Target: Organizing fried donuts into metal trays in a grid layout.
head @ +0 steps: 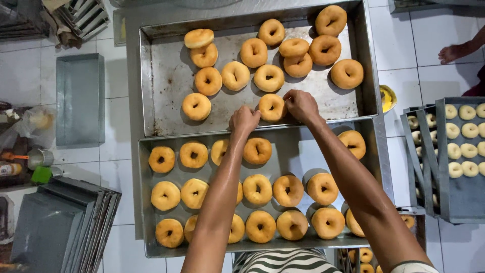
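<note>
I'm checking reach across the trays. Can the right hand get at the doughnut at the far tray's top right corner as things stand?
Probably yes. The right hand is already over the far tray, and nothing stands above the doughnuts between it and the corner doughnut; it would need a further stretch forward.

Both hands reach into the far metal tray (161, 101) and meet at one fried doughnut (272, 107) near its front edge. The left hand (244, 121) curls at the doughnut's left side, and the right hand (301, 105) touches its right side. The near tray (295, 151) holds rows of golden doughnuts. Trays of pale raw dough rings (462, 136) sit on the tiled floor (429, 50) at the right.
</note>
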